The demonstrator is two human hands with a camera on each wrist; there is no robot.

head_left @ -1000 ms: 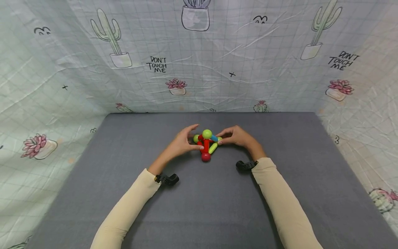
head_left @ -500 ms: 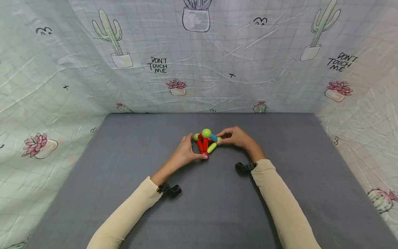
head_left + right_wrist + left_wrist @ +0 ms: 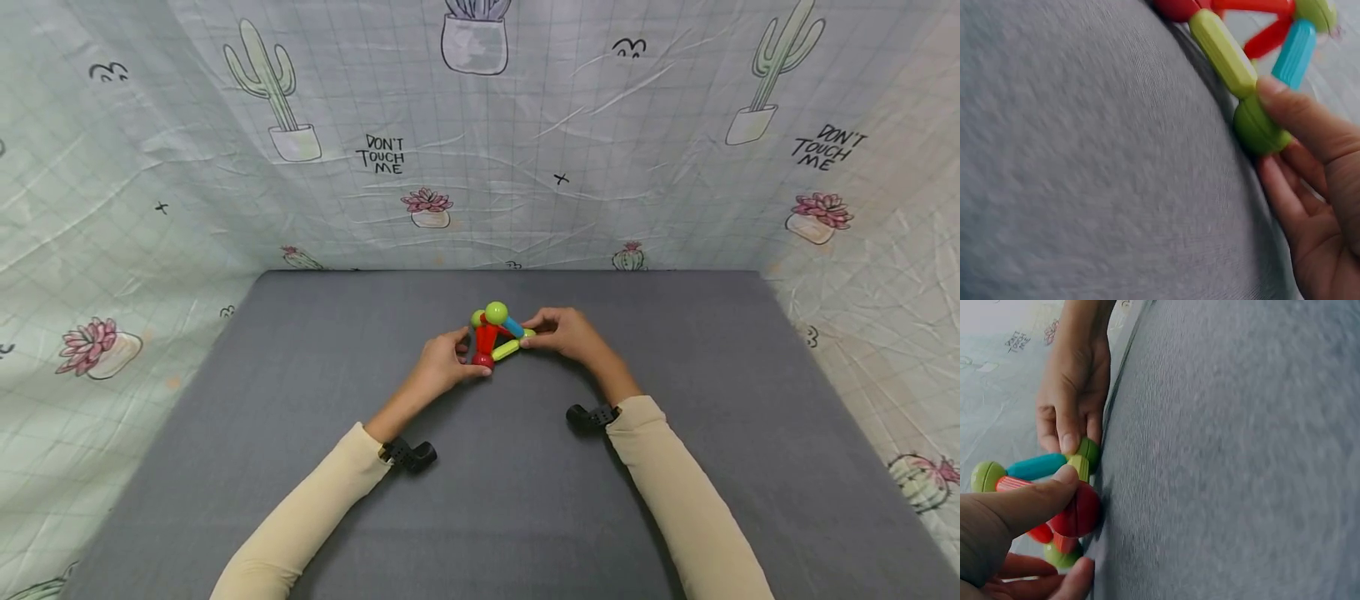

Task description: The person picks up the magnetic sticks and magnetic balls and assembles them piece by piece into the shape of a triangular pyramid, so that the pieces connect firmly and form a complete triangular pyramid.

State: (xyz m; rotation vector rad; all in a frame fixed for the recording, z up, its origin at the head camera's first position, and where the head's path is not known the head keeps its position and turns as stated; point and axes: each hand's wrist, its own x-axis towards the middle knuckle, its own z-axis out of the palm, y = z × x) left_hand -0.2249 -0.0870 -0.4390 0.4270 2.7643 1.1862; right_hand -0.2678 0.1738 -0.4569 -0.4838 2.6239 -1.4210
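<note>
A magnetic ball-and-rod structure (image 3: 487,337) stands on the grey table between the two hands. Its red ball (image 3: 1079,511) is at the near corner, and a green ball (image 3: 497,312) tops it. Red rods, a blue rod (image 3: 1295,55) and a yellow-green rod (image 3: 1224,53) link the balls. The left hand (image 3: 441,363) holds the structure at the red ball, thumb on the near side and fingers on the far left. At the right corner, the right hand (image 3: 568,335) pinches another green ball (image 3: 1261,128) between thumb and fingers. A further green ball (image 3: 477,318) sits at the back left.
The grey tabletop (image 3: 495,500) reaches out around both arms. A cloth printed with cacti (image 3: 480,125) hangs behind it and along both sides. Each wrist carries a black camera, one on the left wrist (image 3: 408,456) and one on the right wrist (image 3: 592,417).
The left hand has come down from the structure's left side to the red ball. That ball has shifted left and away, turning the structure, while the right hand stays at its corner.
</note>
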